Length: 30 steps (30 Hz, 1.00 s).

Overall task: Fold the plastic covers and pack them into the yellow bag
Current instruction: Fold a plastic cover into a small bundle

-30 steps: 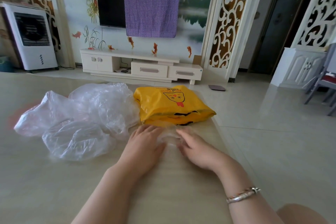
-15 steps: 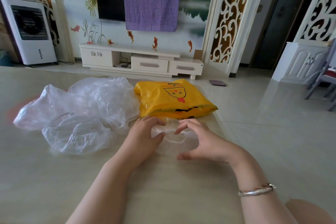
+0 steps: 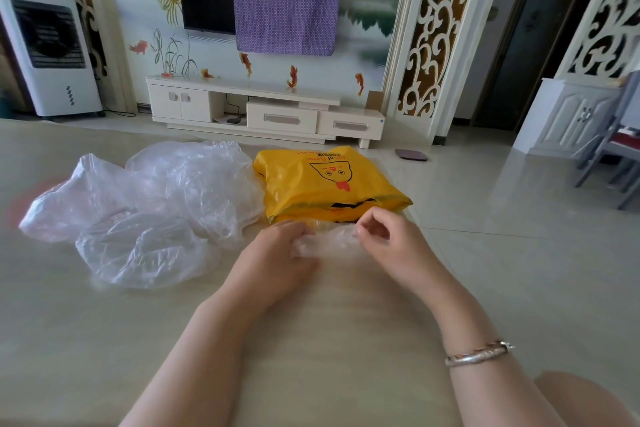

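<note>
Hands, left (image 3: 277, 253) and right (image 3: 384, 239), both curl inward, pinching a folded plastic cover (image 3: 329, 241) beside the yellow bag (image 3: 325, 184).

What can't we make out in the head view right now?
- Folded plastic cover: its fold state, hidden by the left hand and right hand and by its own transparency.
- Yellow bag: what is inside; opaque, with its mouth behind the hands.
- Loose plastic covers: how many; the clear layers overlap.
- Small print on the bag: too small and upside down.
</note>
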### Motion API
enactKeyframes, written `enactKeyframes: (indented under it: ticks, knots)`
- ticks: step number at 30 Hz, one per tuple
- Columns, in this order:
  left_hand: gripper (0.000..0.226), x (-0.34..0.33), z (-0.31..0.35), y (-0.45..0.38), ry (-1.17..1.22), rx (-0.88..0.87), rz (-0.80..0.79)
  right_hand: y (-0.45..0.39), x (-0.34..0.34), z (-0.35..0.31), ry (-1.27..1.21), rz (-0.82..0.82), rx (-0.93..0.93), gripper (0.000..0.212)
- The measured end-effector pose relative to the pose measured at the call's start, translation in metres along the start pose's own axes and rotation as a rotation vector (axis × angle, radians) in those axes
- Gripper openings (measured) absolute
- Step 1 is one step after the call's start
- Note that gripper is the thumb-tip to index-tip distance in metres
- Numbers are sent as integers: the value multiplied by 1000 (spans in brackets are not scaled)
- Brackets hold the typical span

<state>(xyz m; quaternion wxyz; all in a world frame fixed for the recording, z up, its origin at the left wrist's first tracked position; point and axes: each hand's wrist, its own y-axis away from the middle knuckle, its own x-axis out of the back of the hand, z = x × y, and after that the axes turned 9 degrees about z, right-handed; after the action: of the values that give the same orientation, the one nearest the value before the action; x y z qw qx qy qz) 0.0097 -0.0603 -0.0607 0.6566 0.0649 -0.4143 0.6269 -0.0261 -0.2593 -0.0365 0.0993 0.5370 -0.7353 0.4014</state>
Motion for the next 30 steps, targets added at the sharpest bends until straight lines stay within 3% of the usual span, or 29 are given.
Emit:
enactKeyframes:
  ticks: [2,6,10,14,20,27,30]
  knots:
    - [6,-1,-3,-3,-2,12,101,1,1,-1,-18,-5,-23,17]
    - [10,0,-4,-5,41,49,177,2,2,-2,-36,-105,-119,34]
    - [14,0,-9,-7,44,107,172,1,0,3,20,-97,-133,13]
    - [22,0,-9,-6,24,142,177,-4,-5,8,51,-36,-238,21]
    - [19,-5,-4,-4,-180,160,194,-7,-25,17,265,71,-287,26]
    - [15,-8,2,-12,-488,252,169,-11,-33,7,589,63,-182,16]
    - [16,-9,2,-10,-591,269,158,-13,-35,8,656,65,-145,24]
